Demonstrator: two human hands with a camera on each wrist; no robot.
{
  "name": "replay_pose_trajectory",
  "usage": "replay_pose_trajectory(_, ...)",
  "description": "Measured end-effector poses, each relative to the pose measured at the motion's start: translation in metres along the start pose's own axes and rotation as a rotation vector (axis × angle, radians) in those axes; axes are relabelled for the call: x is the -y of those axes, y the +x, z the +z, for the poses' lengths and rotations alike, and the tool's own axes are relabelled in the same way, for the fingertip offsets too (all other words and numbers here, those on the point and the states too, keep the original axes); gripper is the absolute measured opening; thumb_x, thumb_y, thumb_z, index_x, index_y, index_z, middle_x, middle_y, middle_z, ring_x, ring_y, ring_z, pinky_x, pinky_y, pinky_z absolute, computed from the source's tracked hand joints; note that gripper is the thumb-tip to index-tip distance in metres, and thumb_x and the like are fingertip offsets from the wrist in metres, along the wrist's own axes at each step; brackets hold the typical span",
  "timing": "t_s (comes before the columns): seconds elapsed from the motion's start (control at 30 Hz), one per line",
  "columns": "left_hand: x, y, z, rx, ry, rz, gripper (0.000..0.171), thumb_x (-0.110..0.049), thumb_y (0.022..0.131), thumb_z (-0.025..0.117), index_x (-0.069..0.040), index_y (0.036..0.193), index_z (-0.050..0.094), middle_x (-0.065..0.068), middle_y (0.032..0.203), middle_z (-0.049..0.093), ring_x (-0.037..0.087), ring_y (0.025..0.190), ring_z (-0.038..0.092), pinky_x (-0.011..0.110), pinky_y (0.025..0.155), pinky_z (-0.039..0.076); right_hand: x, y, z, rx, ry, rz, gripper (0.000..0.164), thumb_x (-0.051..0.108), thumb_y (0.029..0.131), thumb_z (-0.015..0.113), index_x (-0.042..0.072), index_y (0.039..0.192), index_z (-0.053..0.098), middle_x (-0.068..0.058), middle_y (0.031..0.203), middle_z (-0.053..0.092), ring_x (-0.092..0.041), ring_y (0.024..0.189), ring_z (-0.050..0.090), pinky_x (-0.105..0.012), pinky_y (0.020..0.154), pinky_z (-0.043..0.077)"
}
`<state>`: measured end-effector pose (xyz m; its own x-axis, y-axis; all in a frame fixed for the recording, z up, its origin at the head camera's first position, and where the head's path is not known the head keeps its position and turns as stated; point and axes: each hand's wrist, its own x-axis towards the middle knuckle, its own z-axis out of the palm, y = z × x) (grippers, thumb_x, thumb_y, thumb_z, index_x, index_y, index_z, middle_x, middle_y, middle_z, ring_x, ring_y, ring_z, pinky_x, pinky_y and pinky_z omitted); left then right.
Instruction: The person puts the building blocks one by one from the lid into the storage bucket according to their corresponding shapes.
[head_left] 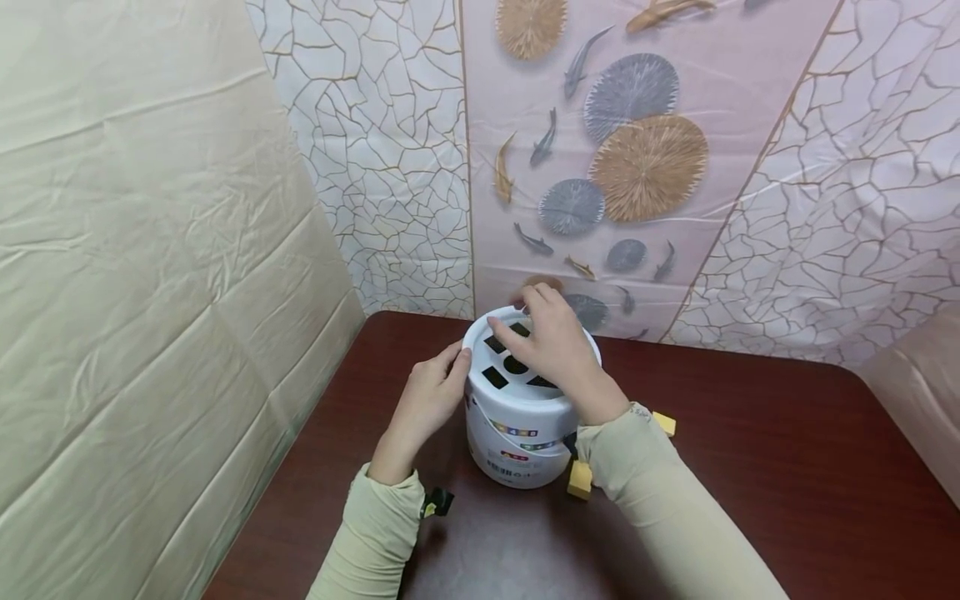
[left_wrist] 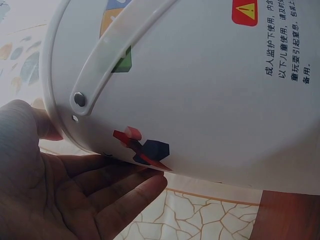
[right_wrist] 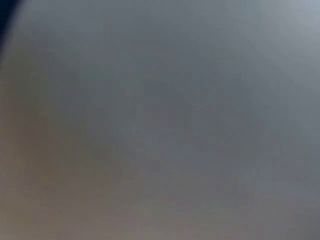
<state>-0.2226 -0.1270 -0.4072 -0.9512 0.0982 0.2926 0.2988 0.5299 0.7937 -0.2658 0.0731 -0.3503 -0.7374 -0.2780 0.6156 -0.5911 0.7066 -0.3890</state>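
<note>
A white lidded bucket (head_left: 517, 446) with coloured print stands upright on the table. Its white lid (head_left: 480, 346) has several dark shaped openings. My left hand (head_left: 431, 392) holds the bucket's left rim, thumb at the lid's edge and fingers along the wall. From the left wrist view, the palm (left_wrist: 55, 200) shows beside the bucket wall (left_wrist: 210, 100), near the handle (left_wrist: 112, 52). Over the lid lies my right hand (head_left: 558, 342), its thumb spread left and its fingers at the far rim. Their tips are partly hidden. The right wrist view is only a grey blur.
Beside my right sleeve are two yellow blocks, a nearer block (head_left: 580, 481) and a farther block (head_left: 663, 423) partly covered by the sleeve. The dark red table (head_left: 750, 467) extends to the right. Patterned cloth (head_left: 405, 167) hangs behind the table, plain cloth (head_left: 187, 292) at the left.
</note>
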Motion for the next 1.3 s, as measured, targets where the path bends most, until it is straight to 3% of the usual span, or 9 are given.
replay_pose_trajectory(0.17,0.001,-0.001,0.000,-0.004,-0.005,-0.002,0.049,-0.046,0.105,0.042,-0.020,0.143,0.058,0.000,0.129,0.066,0.012,0.112,0.062,0.042,0.093,0.053,-0.011,-0.001,-0.010,-0.154,0.134,-0.081,0.035,0.029,0.090,0.076,0.002,0.110,0.068,-0.009,0.107,0.067,-0.024,0.099,0.063,-0.040,0.088,0.052)
replay_pose_trajectory(0.27,0.001,-0.001,0.000,-0.010,-0.006,0.011,0.048,-0.046,0.106,0.042,-0.020,0.142,0.059,0.001,0.129,0.067,0.012,0.114,0.062,0.043,0.095,0.052,-0.024,-0.005,-0.023,-0.217,0.149,-0.109,0.033,0.024,0.088,0.078,0.000,0.109,0.068,-0.012,0.105,0.069,-0.026,0.097,0.065,-0.041,0.087,0.053)
replay_pose_trajectory(0.4,0.000,0.001,0.000,-0.010,-0.009,0.027,0.048,-0.045,0.106,0.042,-0.019,0.142,0.059,0.001,0.128,0.067,0.012,0.114,0.063,0.042,0.095,0.052,-0.047,-0.014,-0.044,-0.245,0.094,-0.029,0.031,0.023,0.089,0.076,-0.001,0.108,0.069,-0.014,0.101,0.069,-0.029,0.093,0.065,-0.045,0.085,0.052)
replay_pose_trajectory(0.63,-0.001,0.003,-0.001,-0.010,0.003,0.025,0.047,-0.044,0.106,0.042,-0.018,0.142,0.060,0.002,0.129,0.067,0.013,0.113,0.062,0.042,0.095,0.052,-0.095,-0.047,-0.068,-0.105,0.037,0.255,0.041,0.037,0.096,0.066,0.001,0.115,0.064,-0.015,0.104,0.064,-0.031,0.097,0.062,-0.047,0.083,0.051)
replay_pose_trajectory(0.9,0.001,0.002,0.000,-0.003,-0.004,0.013,0.048,-0.044,0.106,0.042,-0.017,0.142,0.059,0.002,0.129,0.067,0.013,0.111,0.062,0.043,0.094,0.052,-0.149,-0.102,-0.066,0.149,-0.109,0.415,0.056,0.050,0.098,0.058,-0.003,0.116,0.061,-0.021,0.103,0.065,-0.035,0.089,0.062,-0.051,0.074,0.050)
replay_pose_trajectory(1.1,0.002,0.003,0.000,-0.002,-0.007,0.015,0.047,-0.044,0.106,0.042,-0.018,0.142,0.059,0.001,0.128,0.067,0.012,0.109,0.063,0.041,0.092,0.052,-0.172,-0.139,-0.055,0.244,-0.137,0.441,0.057,0.048,0.098,0.059,-0.006,0.116,0.062,-0.024,0.105,0.065,-0.036,0.093,0.061,-0.053,0.078,0.050)
replay_pose_trajectory(1.3,0.001,0.003,-0.001,-0.002,-0.009,0.018,0.049,-0.045,0.106,0.042,-0.017,0.143,0.058,0.002,0.130,0.066,0.013,0.113,0.062,0.043,0.094,0.052,-0.169,-0.167,-0.043,0.275,-0.114,0.419,0.049,0.045,0.096,0.065,-0.002,0.110,0.066,-0.019,0.102,0.067,-0.034,0.093,0.063,-0.052,0.079,0.052)
